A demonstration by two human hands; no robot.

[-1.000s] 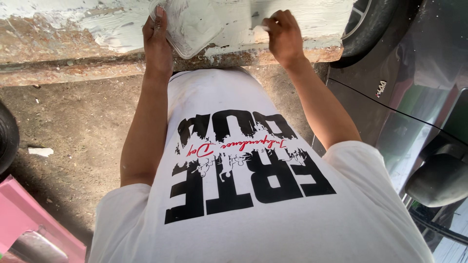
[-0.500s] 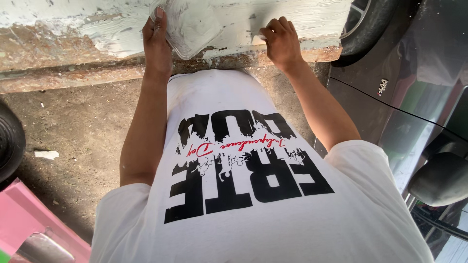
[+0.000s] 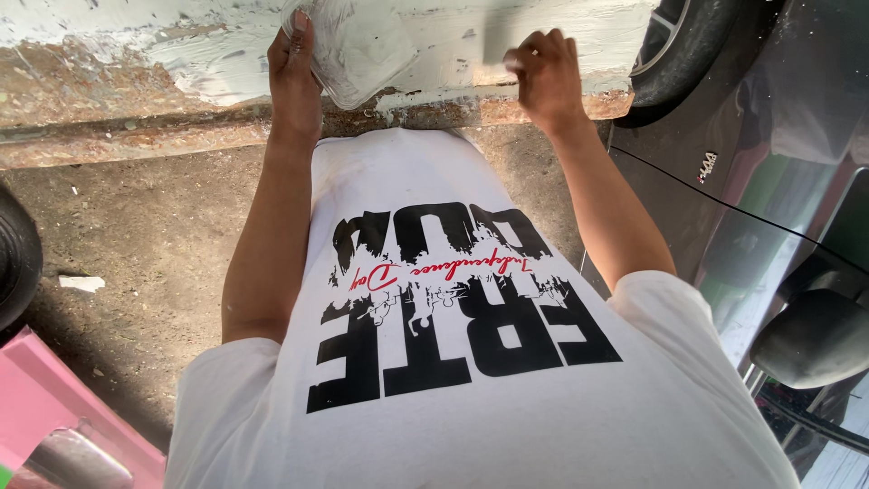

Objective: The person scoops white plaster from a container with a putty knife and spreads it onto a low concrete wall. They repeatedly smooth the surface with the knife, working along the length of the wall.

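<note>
In the head view, the left hand point(image 3: 294, 77) is closed around the edge of a clear plastic container point(image 3: 348, 45), which is held tilted against a white-coated panel point(image 3: 217, 54). The thumb and fingers are wrapped over the container's near rim.

To the right, well apart from it, the right hand point(image 3: 543, 77) is curled shut on a putty knife point(image 3: 502, 36), whose pale, blurred blade is laid flat on the same panel just above the knuckles. Below both hands, a rusty brown strip point(image 3: 136, 140) is seen along the panel's lower edge, and beneath that lies bare concrete floor point(image 3: 163, 244).

Beyond the right hand a car wheel point(image 3: 683, 45) is seen. Near the left elbow a pink object point(image 3: 45, 407) is partly in view.
</note>
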